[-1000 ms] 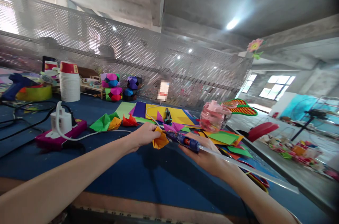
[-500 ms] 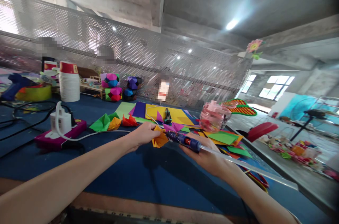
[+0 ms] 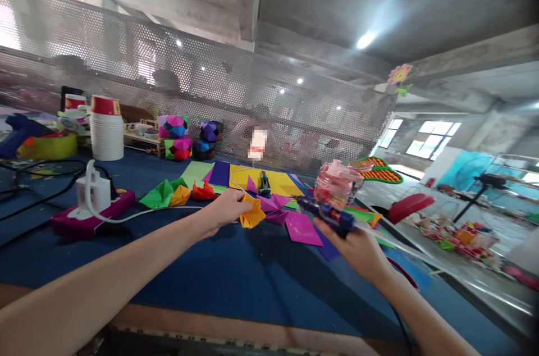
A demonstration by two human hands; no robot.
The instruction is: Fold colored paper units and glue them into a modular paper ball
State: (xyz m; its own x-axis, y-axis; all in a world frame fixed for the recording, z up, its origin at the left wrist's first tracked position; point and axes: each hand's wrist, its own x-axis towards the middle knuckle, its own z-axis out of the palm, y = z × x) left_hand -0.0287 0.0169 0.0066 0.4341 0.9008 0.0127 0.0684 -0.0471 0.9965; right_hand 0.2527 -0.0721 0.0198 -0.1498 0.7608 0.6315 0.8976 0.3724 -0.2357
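While a perforated metal screen [image 3: 202, 86] ran along the far side, we sat before a blue-topped table [image 3: 202, 272] spread with paper and tools. Over its right half we held a dark blue hot-glue gun [image 3: 330, 217], a long translucent glue stick [image 3: 442, 260] trailing from its rear. Behind it at left we saw a stack of paper cups [image 3: 107, 137], and a pink transparent bottle [image 3: 334, 179] stood beyond the gun, partly covered by it. Nearer us at left lay a purple power strip [image 3: 71, 222], and toward the middle of the far part, a yellow sheet [image 3: 280, 183].

Of our hands, the right hand [image 3: 357, 246] was closed around the gun from below, some fingers hidden, with the nozzle pointing left, well apart from the left hand. Our left hand [image 3: 229, 207] was nearly closed, thumb and fingers pinching the edge of an orange folded paper piece [image 3: 252, 214], which we held above the table near its middle. Below the nozzle lay a magenta sheet [image 3: 304, 228]; left of our left hand sat a green folded piece [image 3: 162, 193] and a smaller red one [image 3: 204, 191].
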